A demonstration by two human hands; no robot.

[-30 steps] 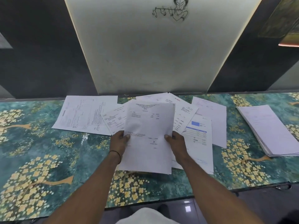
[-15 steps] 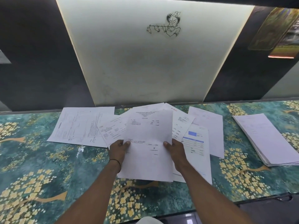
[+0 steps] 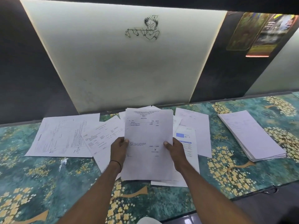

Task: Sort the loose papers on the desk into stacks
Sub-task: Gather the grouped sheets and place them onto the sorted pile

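both hands, left hand [image 3: 119,150] and right hand [image 3: 175,151], grip the side edges of a printed sheet [image 3: 148,143] lifted above loose papers [image 3: 64,136] on the floral tabletop [image 3: 40,183]; a neat stack [image 3: 250,135] sits far right.

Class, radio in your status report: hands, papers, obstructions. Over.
Left hand and right hand grip a sheet by its sides. Loose papers spread beneath; stack at right. Nothing blocks the stack.
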